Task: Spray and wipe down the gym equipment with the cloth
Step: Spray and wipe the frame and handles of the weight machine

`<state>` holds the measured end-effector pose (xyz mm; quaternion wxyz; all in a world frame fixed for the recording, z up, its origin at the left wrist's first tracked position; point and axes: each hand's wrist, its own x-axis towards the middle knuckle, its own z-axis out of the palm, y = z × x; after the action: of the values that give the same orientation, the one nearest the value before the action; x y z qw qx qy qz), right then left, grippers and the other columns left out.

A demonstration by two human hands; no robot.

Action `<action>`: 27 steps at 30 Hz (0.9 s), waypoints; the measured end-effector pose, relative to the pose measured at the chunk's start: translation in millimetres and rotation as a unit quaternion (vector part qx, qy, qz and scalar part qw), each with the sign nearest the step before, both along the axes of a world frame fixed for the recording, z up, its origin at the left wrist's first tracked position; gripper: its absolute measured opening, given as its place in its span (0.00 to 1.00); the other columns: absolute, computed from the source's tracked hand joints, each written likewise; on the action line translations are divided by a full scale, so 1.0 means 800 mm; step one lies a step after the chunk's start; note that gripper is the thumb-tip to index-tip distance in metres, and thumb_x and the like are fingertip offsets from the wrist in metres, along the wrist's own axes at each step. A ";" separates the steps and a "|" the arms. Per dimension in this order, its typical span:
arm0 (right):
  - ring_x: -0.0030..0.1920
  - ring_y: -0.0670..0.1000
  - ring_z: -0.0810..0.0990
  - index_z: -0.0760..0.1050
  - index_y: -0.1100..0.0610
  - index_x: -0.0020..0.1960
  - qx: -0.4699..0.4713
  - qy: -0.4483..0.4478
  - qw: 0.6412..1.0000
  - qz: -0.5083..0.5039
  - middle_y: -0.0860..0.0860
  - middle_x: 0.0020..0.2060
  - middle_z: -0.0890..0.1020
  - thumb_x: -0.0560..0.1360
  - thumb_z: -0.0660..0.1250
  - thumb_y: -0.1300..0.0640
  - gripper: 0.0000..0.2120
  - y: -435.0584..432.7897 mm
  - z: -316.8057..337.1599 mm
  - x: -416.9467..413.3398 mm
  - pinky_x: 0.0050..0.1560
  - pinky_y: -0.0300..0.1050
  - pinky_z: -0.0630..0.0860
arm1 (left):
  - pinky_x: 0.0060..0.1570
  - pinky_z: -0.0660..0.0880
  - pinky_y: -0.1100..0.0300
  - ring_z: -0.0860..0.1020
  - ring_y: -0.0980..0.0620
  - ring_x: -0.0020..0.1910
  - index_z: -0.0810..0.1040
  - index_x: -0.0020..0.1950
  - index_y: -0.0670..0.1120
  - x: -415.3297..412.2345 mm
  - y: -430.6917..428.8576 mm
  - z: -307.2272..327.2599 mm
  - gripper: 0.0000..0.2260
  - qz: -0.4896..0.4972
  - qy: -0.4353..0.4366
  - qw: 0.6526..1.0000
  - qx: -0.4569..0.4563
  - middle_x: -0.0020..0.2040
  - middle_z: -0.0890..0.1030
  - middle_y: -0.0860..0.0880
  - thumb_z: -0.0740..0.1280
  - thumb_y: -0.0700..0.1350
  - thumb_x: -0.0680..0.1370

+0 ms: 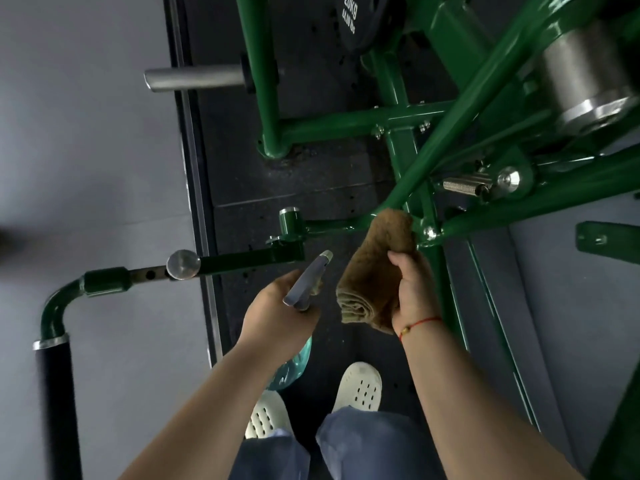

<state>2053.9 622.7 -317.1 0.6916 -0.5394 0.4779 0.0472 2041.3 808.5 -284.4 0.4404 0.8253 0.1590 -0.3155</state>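
Observation:
My left hand [277, 306] grips a spray bottle [306, 282] by its grey trigger head, nozzle pointing up toward the machine; the teal bottle body hangs below my wrist. My right hand [412, 289] holds a folded brown cloth [377, 268], whose upper end touches a joint of the green gym machine frame [450, 133]. A green handle arm [242, 263] with a round silver knob runs left from the frame, just above my left hand.
A black 20 kg weight plate [349, 19] hangs at the top. A silver plate peg [194, 77] sticks out left. A black padded handle [59, 393] stands at lower left. Dark rubber flooring lies beneath, grey floor to the left. My white clogs are below.

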 end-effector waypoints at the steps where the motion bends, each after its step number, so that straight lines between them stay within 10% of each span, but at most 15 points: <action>1: 0.58 0.60 0.81 0.80 0.45 0.55 -0.026 -0.013 1.000 0.009 0.54 0.56 0.84 0.61 0.74 0.45 0.22 -0.004 -0.012 0.005 0.61 0.69 0.75 | 0.28 0.68 0.62 0.72 0.56 0.27 0.80 0.51 0.56 0.003 -0.005 -0.016 0.14 0.005 -0.006 1.000 -0.004 0.31 0.77 0.56 0.65 0.38 0.74; 14: 0.54 0.57 0.82 0.79 0.48 0.52 -0.096 -0.072 0.992 0.030 0.51 0.51 0.84 0.73 0.71 0.62 0.13 -0.043 -0.121 0.049 0.58 0.61 0.79 | 0.28 0.67 0.58 0.67 0.54 0.24 0.76 0.48 0.67 0.030 -0.041 -0.163 0.21 0.033 -0.090 0.995 -0.034 0.26 0.72 0.58 0.65 0.38 0.74; 27: 0.51 0.51 0.80 0.77 0.50 0.57 -0.315 -0.146 0.903 0.254 0.46 0.49 0.82 0.72 0.71 0.56 0.14 -0.102 -0.131 0.081 0.54 0.54 0.79 | 0.37 0.74 0.50 0.78 0.44 0.37 0.73 0.48 0.51 0.048 -0.077 -0.246 0.04 -0.064 -0.147 0.987 0.034 0.39 0.78 0.49 0.68 0.45 0.79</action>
<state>2118.5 540.8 -422.3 0.5124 -0.8329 0.2087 -0.0111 2079.7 747.0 -480.9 0.4099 0.8855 0.0499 -0.2129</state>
